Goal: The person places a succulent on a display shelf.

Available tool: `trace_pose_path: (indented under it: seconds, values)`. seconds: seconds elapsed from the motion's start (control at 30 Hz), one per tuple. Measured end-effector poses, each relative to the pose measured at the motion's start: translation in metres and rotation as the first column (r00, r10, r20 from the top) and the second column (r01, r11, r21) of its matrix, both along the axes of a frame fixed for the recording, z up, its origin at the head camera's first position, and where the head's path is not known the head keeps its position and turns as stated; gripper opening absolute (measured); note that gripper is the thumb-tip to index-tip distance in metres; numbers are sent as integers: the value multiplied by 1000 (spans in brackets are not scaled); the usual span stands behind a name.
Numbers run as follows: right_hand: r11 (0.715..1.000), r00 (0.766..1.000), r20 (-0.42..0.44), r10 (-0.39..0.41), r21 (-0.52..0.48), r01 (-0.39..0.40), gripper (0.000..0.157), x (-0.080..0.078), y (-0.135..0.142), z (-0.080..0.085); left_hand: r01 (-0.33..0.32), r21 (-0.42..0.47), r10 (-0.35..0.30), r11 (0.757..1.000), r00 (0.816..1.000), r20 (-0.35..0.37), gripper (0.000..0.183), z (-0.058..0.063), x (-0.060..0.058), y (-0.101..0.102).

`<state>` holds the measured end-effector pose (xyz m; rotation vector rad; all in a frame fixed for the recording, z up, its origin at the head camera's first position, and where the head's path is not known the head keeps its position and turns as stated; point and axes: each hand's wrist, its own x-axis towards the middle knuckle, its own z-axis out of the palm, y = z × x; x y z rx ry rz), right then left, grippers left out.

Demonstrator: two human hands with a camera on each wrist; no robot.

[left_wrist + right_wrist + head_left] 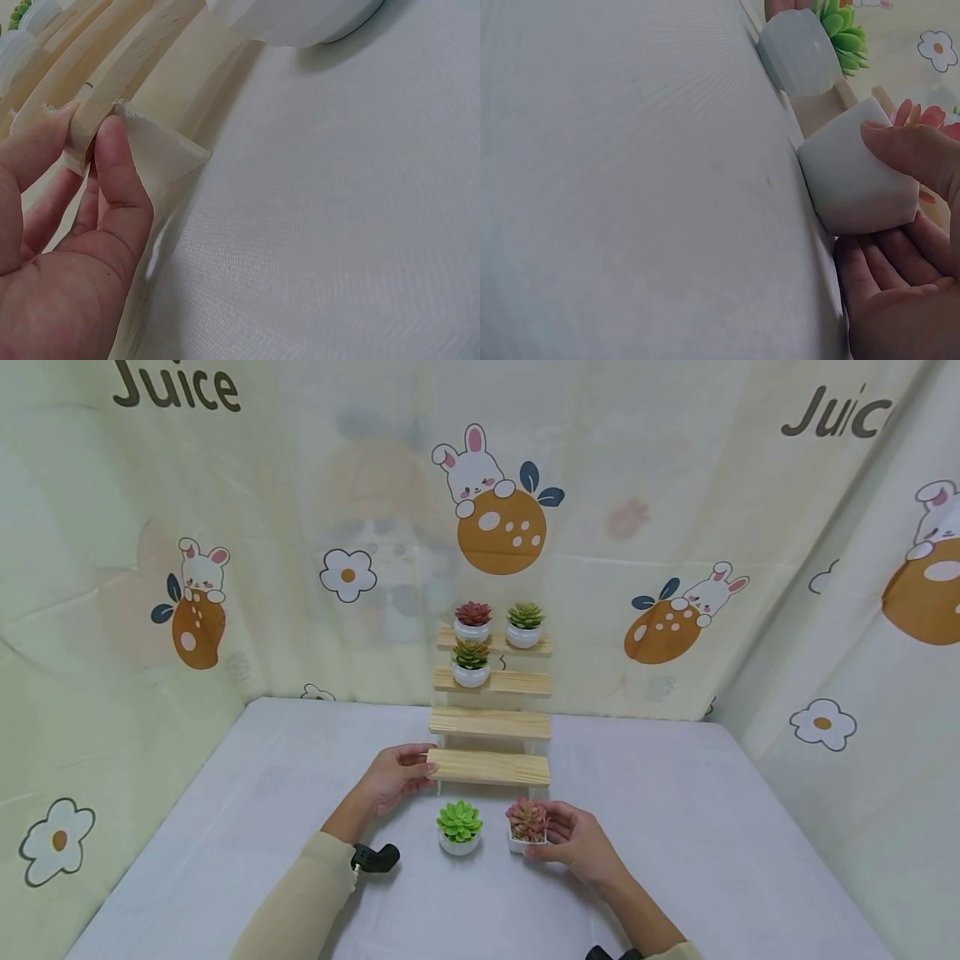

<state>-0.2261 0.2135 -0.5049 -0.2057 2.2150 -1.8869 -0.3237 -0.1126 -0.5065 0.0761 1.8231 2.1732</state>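
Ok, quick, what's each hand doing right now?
Left hand: closed, pinching the end of the lowest wooden shelf.
Right hand: closed, holding the pink potted succulent.

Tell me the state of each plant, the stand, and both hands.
Wooden stand: upright, plants on its upper two steps.
Red plant: upright, top step, left.
Light green plant: upright, top step, right.
Red-green plant: upright, second step down.
Bright green plant: upright on the table.
Pink plant: held; unclear whether lifted.
Left hand: pinching the stand's lowest step.
Right hand: thumb and fingers holding the pink plant.
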Motion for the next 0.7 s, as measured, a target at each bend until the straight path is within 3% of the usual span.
trace_pose_path:
  seconds: [0.37, 0.7]
  values:
    - [999, 998, -48, -33, -20, 32, 69, -2, -1, 10, -6, -23, 6, 1000, 1000, -9, 51, -3, -2, 0]
    - [998, 995, -90, -53, -40, 49, 70, -9, -2, 27, 0, -15, 0, 1000, 1000, -19, 52, -2, -1, -1]
